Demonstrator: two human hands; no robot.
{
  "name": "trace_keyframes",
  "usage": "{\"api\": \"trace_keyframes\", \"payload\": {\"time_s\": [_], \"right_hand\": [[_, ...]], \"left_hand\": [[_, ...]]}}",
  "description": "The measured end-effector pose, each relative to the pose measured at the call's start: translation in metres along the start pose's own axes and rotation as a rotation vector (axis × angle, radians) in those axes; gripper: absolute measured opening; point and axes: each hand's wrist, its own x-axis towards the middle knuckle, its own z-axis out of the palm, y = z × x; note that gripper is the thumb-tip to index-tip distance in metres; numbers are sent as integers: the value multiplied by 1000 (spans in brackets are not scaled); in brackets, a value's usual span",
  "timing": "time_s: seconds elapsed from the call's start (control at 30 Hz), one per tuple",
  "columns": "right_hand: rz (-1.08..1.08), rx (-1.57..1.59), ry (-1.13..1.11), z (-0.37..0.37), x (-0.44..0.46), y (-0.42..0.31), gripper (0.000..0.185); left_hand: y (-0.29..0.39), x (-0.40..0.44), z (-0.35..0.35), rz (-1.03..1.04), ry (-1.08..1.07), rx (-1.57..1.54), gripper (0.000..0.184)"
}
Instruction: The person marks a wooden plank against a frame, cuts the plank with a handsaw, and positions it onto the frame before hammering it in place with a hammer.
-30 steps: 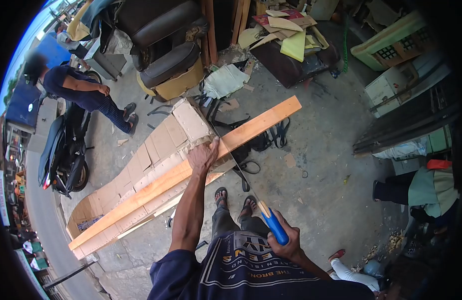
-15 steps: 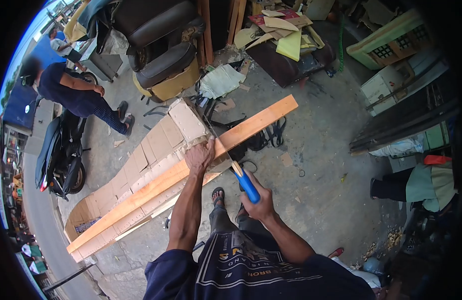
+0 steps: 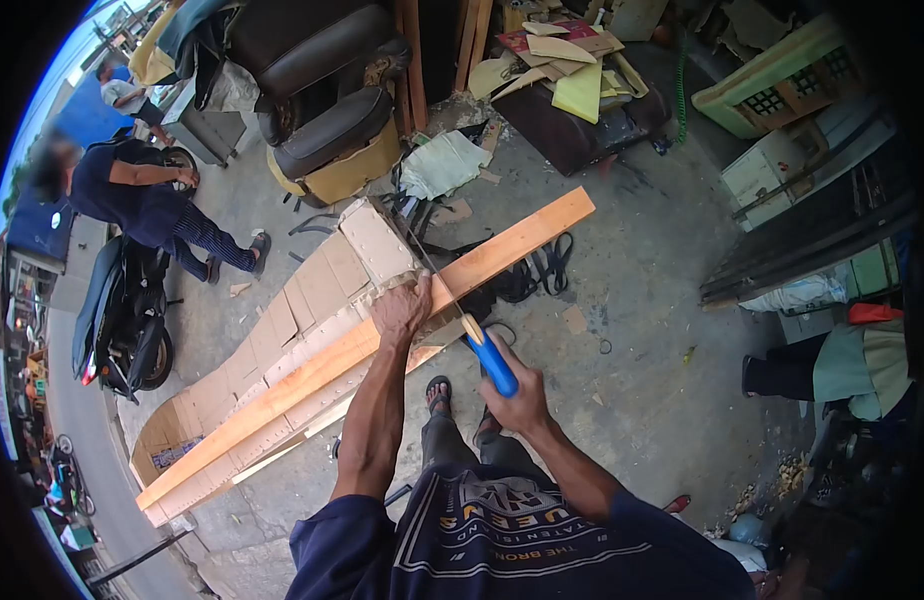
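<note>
A long wooden plank [image 3: 517, 238] lies slantwise across a cardboard-covered frame [image 3: 312, 285], its far end jutting out past the frame. My left hand [image 3: 402, 308] bears down on the plank, fingers curled over its edge beside the blade; the fingertips are partly hidden. In my right hand [image 3: 517, 395] is the blue handle of a handsaw [image 3: 494, 362], gripped firmly. The thin saw blade crosses the plank just right of my left hand, resting at its surface. How deep the cut goes I cannot tell.
A torn dark armchair [image 3: 327, 90] stands ahead. Foam and board scraps [image 3: 567, 60] are piled on a dark cushion. Black straps [image 3: 547, 265] lie beneath the plank. Left are a motorcycle [image 3: 127, 320] and a walking person [image 3: 147, 195]; another person [image 3: 852, 365] is at right.
The saw and my right hand have shifted very slightly, with the blade still across the plank. My left hand stays put. The person at left has taken a step.
</note>
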Motion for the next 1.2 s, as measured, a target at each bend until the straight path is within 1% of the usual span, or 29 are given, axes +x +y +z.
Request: {"api": "trace_keyframes", "payload": {"time_s": [0.03,0.07,0.1,0.13,0.2,0.23,0.27,0.3,0.37,0.4,0.43,0.47,0.5,0.6,0.63,0.67,0.7,0.73,0.77,0.83,0.9,0.97,1.0,1.03,1.07,1.1,1.13,1.2], "right_hand": [[138,-26,-61,-22,-35,-12,70],[-6,-8,-16,-42,-80,-15,69],[-46,-133,-27,-62,-119,-28,69],[-49,-137,-40,-63,-119,-29,69],[-133,-123,-21,-60,-119,-28,68],[-164,-91,52,-33,-81,-4,69],[-35,0,31,-11,-37,6,69],[-41,-1,33,6,16,11,70],[-57,4,37,10,6,10,70],[-111,3,64,11,16,8,70],[13,2,0,-5,-31,15,70],[-84,-62,38,-27,-79,8,70],[-74,-88,-11,-54,-122,-12,70],[-137,-161,-29,-67,-119,-43,70],[-64,-73,11,-48,-92,-27,69],[6,17,54,-18,-43,-4,69],[-12,27,62,10,11,10,68],[-26,34,60,25,42,17,67],[-4,50,51,25,21,13,67],[129,17,-19,-2,-8,-8,65],[-131,-45,38,-42,-97,-10,65],[-141,-87,-6,-64,-125,-35,64],[-143,-118,-17,-65,-126,-43,64],[-130,-46,45,-47,-96,-30,64],[-96,27,97,-17,-48,-11,64],[11,9,18,7,5,14,66],[0,3,19,1,6,15,66],[48,0,3,5,-33,2,68]], "left_hand": [[-1,-1,0,3,-5,-4,74],[0,1,-1,9,-1,-12,73],[-1,2,0,11,5,-21,71],[-4,0,2,-1,8,-27,71],[-4,1,8,75,163,-17,70],[-7,-11,10,67,140,-10,70],[-5,-14,2,37,51,3,70],[3,-4,-5,18,-17,4,70],[-10,-15,1,18,-37,1,71],[-5,-6,-1,3,-31,0,72],[1,1,-2,-14,-32,-8,73],[1,2,-1,-25,-39,-10,73],[0,3,0,-33,-32,-20,73],[1,0,-2,5,3,-11,73],[1,-7,-1,8,-11,-5,73],[-1,-11,-1,19,-11,-10,72],[3,-3,-4,39,11,-23,71],[0,2,0,18,-58,12,71],[-6,-11,1,5,-74,31,71],[7,-4,-12,-1,-51,-9,73],[3,4,-10,-4,-32,-7,74],[5,-2,-13,-5,-37,-25,74],[5,-2,-8,2,22,-21,74],[4,2,-2,4,10,-17,74],[0,-4,0,10,-22,9,73],[-1,-3,-2,26,-30,29,73],[-1,-3,-1,62,8,-28,72],[-16,-18,4,14,-56,30,72]]}}
